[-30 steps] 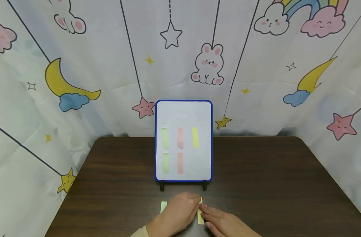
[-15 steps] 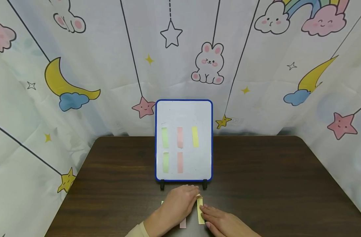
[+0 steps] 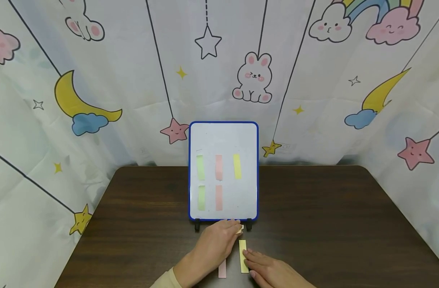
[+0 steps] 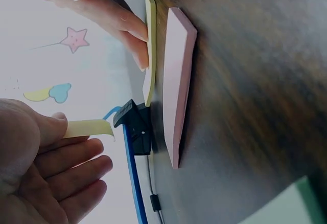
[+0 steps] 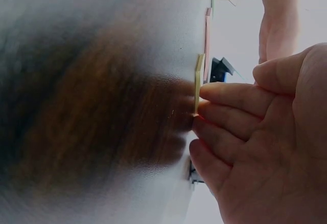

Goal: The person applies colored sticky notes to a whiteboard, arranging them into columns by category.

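Observation:
My left hand is just in front of the whiteboard's base, pinching a single yellow sticky note strip between thumb and index finger. The strip's free end curls slightly in the left wrist view. With fingers extended, my right hand presses the fingertips on a yellow sticky note pad lying on the table. To its left is a pink sticky note pad, partly covered by my left hand in the head view. A green sticky note pad shows at the corner of the left wrist view; my left arm hides it from above.
A blue-framed whiteboard stands on black feet on the dark wooden table. Green strips, pink strips and one yellow strip are stuck on it. A patterned curtain hangs behind.
The left hand has peeled the yellow strip off the pad and moved up toward the whiteboard with it, leaving the pad behind. The right hand has stayed on the pad.

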A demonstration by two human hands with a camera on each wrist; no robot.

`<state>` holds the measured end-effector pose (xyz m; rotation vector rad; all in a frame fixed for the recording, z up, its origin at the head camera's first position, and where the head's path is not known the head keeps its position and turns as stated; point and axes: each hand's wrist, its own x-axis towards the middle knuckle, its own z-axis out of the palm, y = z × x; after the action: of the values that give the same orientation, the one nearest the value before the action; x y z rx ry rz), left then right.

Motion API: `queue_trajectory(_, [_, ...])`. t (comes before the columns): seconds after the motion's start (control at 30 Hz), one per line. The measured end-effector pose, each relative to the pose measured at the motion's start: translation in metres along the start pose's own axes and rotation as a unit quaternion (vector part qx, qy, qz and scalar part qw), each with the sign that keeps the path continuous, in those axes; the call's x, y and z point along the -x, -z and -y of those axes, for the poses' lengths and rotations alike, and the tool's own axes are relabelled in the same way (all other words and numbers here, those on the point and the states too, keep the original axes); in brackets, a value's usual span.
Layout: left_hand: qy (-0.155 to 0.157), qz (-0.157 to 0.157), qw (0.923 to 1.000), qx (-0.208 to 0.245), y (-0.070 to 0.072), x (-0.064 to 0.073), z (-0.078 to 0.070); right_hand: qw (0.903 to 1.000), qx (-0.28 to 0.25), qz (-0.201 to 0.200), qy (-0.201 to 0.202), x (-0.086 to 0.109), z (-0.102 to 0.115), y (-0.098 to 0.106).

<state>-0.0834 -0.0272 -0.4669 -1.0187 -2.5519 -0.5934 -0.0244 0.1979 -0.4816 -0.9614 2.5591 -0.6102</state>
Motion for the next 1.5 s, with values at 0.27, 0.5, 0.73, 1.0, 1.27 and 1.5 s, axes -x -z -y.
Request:
queue_trajectory(0.27, [-0.018, -0.030, 0.9993, -0.016, 0.002, -0.002, 0.003, 1.0000, 0.004, 0.004, -0.002, 0.002, 0.000, 0.000])
queue_trajectory(0.5, [-0.031, -0.027, 0.9982, -0.044, 0.005, -0.009, 0.011, 0.9997, -0.013, 0.015, -0.017, 0.002, 0.001, 0.001])
queue_trajectory(0.73, [-0.042, -0.039, 0.9958, -0.071, 0.009, -0.021, 0.016, 0.9998, -0.011, 0.006, -0.013, 0.004, 0.002, 0.001])
queue_trajectory(1.0, [-0.039, -0.080, 0.9895, -0.114, 0.010, -0.035, 0.023, 0.9992, -0.020, 0.018, -0.028, 0.003, 0.002, 0.000])
queue_trajectory(1.27, [-0.040, -0.107, 0.9865, -0.118, 0.011, -0.042, 0.032, 0.9992, -0.032, 0.013, -0.021, 0.004, 0.002, -0.001])
queue_trajectory(1.5, [-0.048, -0.131, 0.9833, -0.117, 0.010, -0.050, 0.037, 0.9993, -0.027, 0.009, -0.026, 0.002, 0.002, 0.001])
